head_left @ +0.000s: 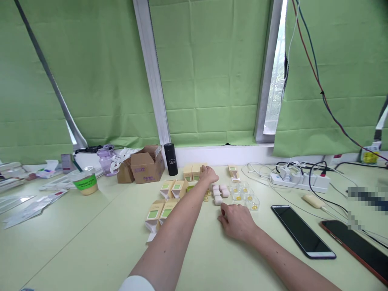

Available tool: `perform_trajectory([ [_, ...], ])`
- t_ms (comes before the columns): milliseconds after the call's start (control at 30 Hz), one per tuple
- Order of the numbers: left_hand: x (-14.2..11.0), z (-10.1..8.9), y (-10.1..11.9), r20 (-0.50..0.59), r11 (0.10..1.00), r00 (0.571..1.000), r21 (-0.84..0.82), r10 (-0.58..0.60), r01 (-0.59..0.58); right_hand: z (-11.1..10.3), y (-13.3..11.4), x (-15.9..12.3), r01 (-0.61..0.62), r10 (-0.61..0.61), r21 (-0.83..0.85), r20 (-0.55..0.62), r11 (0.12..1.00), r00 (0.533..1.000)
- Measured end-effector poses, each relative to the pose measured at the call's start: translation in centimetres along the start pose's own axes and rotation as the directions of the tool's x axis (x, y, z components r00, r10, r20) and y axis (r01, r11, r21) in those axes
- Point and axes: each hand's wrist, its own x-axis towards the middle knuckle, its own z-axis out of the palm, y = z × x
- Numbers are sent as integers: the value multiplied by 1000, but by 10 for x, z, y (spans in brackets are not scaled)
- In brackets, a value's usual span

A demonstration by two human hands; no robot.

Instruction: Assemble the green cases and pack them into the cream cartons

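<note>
My left hand [209,175] reaches far forward, its fingers bent at the right side of a small cream box [196,173] with a green panel. Another box [188,173] of the same kind stands close to its left. Nearer to me, my right hand [238,220] rests low over the table with fingers curled in; anything inside them is hidden. Just beyond it sit several pale pink rounded pieces [217,199] and a clear plastic tray [245,195] with yellow marks in its cups. More cream boxes, some with flaps open [153,213], stand left of my left forearm.
One more cream box [233,172] stands at the back. Two phones [303,230], a white power strip [300,182] and tangled cables lie right. Farther left are a black bottle [170,159], a cardboard carton [148,165] and a drink cup [86,182].
</note>
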Motion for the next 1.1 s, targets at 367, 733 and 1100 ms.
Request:
perform_trajectory([
  [367, -40, -29, -16, 141, 974, 965, -77, 222, -213, -1, 0, -1, 2, -2, 1, 11, 1000, 1000],
  [733, -175, -77, -64, -66, 902, 899, 30, 432, -431, -3, -4, -6, -4, 4, 2, 2, 1000, 1000],
  [1100, -183, -76, -119, -76, 905, 924, 246, 375, -347, -2, -5, -5, -16, 16, -4, 17, 1000, 1000],
])
